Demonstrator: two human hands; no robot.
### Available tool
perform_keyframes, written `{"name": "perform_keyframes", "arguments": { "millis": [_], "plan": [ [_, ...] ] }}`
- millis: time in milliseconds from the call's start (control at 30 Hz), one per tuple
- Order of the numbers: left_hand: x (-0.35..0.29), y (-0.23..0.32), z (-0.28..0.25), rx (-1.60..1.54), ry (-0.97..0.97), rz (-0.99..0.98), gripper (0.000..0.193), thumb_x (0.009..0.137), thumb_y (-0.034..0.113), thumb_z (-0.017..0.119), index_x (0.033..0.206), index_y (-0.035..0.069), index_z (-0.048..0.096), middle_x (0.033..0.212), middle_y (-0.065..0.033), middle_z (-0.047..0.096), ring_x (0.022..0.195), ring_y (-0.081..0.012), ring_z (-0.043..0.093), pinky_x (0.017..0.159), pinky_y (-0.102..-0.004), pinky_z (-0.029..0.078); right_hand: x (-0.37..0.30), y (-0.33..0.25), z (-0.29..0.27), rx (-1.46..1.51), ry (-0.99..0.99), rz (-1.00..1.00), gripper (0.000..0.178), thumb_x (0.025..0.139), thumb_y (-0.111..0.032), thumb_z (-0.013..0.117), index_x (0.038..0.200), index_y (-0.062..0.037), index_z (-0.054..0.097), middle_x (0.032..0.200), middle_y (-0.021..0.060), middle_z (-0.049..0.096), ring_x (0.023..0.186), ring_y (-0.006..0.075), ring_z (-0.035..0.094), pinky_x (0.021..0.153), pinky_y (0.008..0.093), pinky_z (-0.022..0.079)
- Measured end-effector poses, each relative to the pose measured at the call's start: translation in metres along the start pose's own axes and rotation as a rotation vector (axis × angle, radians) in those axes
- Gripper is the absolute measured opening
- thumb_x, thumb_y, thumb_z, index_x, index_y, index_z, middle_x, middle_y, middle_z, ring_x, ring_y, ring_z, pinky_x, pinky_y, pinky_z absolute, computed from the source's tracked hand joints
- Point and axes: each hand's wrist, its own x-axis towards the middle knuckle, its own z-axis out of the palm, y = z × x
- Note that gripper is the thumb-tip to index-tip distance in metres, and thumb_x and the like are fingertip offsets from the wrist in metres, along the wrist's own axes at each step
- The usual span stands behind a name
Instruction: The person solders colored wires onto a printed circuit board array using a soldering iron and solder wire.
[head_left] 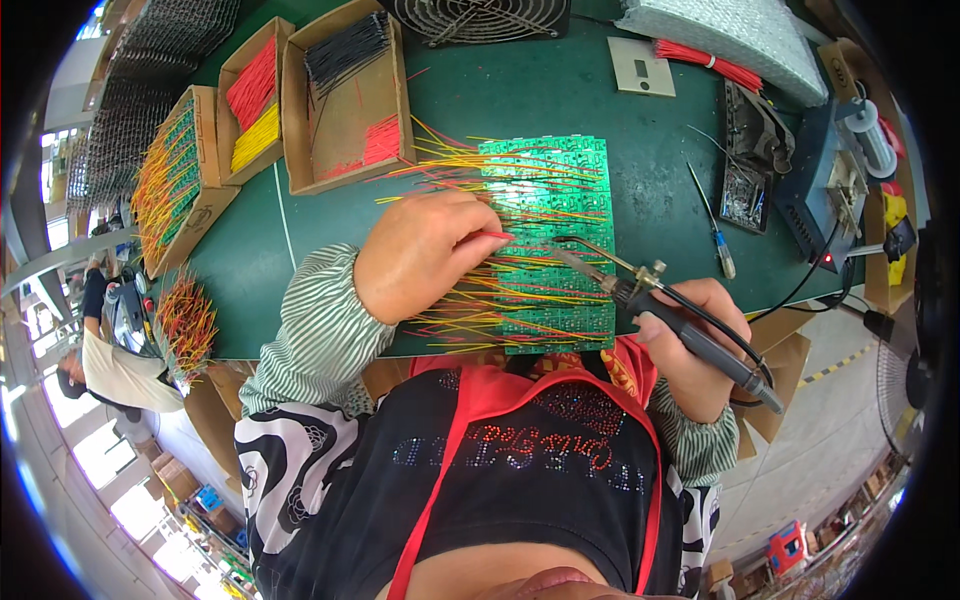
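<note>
A green circuit board panel (590, 240) lies on the table in front of me, with rows of yellow, red and black wires sticking out past its left edge. My left hand (430, 250) pinches a red wire (508, 237) over the left part of the panel. In my right hand (690, 345) is a soldering iron (690, 330) with a dark handle and a thin curved metal tube clamped alongside it. The iron's tip reaches over the middle of the panel, close to the red wire's end; whether they touch I cannot tell.
Cardboard boxes of red, yellow and black wires (345, 50) stand at the back left, beside a box of wired boards (170, 180). A screwdriver (722, 245), a small parts tray (745, 195) and a blue soldering station (815, 190) are on the right. A fan (480, 18) stands behind.
</note>
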Motion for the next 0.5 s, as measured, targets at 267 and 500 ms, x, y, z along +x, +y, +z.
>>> {"name": "perform_keyframes", "arguments": {
  "millis": [267,500],
  "plan": [
    [0.001,-0.010,0.001,-0.036,-0.029,-0.054,0.012,0.079,0.014,0.065,0.082,0.003,0.062,0.071,-0.0091,0.058,0.063,-0.0233,0.055,0.057,-0.0324,0.043,0.009,0.001,0.020,0.066,-0.046,0.023,0.018,0.069,-0.003,0.069,0.083,0.0017,0.059,0.069,0.0046,0.062,0.062,0.0065,0.057,0.058,0.0215,0.047],
    [0.002,-0.014,0.001,-0.033,-0.038,-0.055,0.014,0.080,0.017,0.064,0.079,0.003,0.061,0.071,-0.0094,0.058,0.064,-0.0244,0.055,0.058,-0.0342,0.042,0.013,0.001,0.026,0.080,-0.059,0.043,0.018,0.069,-0.002,0.069,0.083,0.0024,0.059,0.070,0.0046,0.062,0.062,0.0061,0.056,0.058,0.0209,0.047]
  ]
}}
